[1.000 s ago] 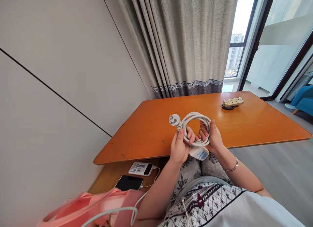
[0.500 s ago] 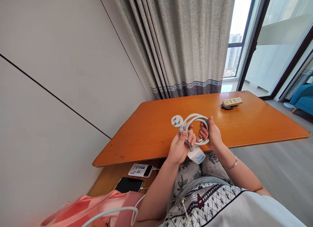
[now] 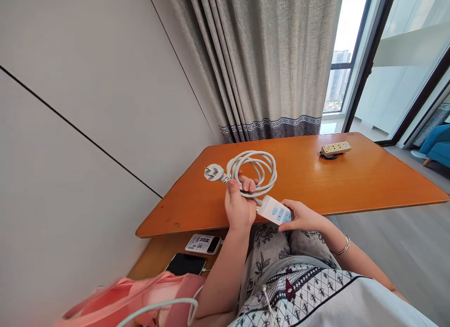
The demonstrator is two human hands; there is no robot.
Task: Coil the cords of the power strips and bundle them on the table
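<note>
My left hand [image 3: 240,206] grips a coiled white cable [image 3: 253,169] above the near edge of the orange table [image 3: 351,181]. The cable's white plug [image 3: 213,172] sticks out to the left of my fist. At the coil's other end is a small white power strip with blue sockets [image 3: 275,210]. My right hand [image 3: 301,216] holds that strip from its right side, fingers under it.
A beige power strip [image 3: 335,148] lies at the table's far right. Below the table edge, a phone [image 3: 185,264] and a power bank [image 3: 204,243] lie on a lower wooden surface. A pink bag [image 3: 140,299] is at lower left. A curtain [image 3: 260,59] and a window stand behind.
My left hand has carried the coil up and to the left. My right hand has left the coil and now holds the small power strip, which has swung up level.
</note>
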